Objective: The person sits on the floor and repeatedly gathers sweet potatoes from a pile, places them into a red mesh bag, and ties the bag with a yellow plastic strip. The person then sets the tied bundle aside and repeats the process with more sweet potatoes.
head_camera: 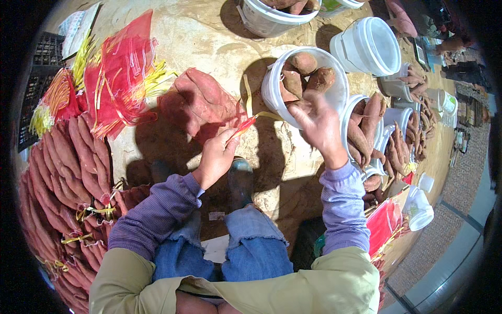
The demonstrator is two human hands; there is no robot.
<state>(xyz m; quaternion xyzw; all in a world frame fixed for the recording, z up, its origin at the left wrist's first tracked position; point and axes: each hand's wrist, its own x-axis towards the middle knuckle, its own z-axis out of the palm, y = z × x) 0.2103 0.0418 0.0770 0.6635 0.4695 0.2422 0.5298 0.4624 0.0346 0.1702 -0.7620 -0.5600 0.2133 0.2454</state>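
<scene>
My left hand (221,151) grips the gathered neck of a red mesh bag (204,92) filled with sweet potatoes, which lies on the floor ahead of me. A yellow drawstring (248,94) trails from the neck toward the bucket. Motion blurs my right hand (319,121) at the near rim of a white plastic bucket (270,88). Its thumb and fingers look apart, with nothing seen in them. Inside the bucket are several sweet potatoes (304,62); the hand partly covers the nearest ones.
Red mesh bags (117,74) lie at the left, above a pile of filled sweet potato bags (62,168). Another bucket (364,47) lies tipped beyond mine. Buckets of sweet potatoes (366,121) line the right side. My boot (240,176) is just below my left hand.
</scene>
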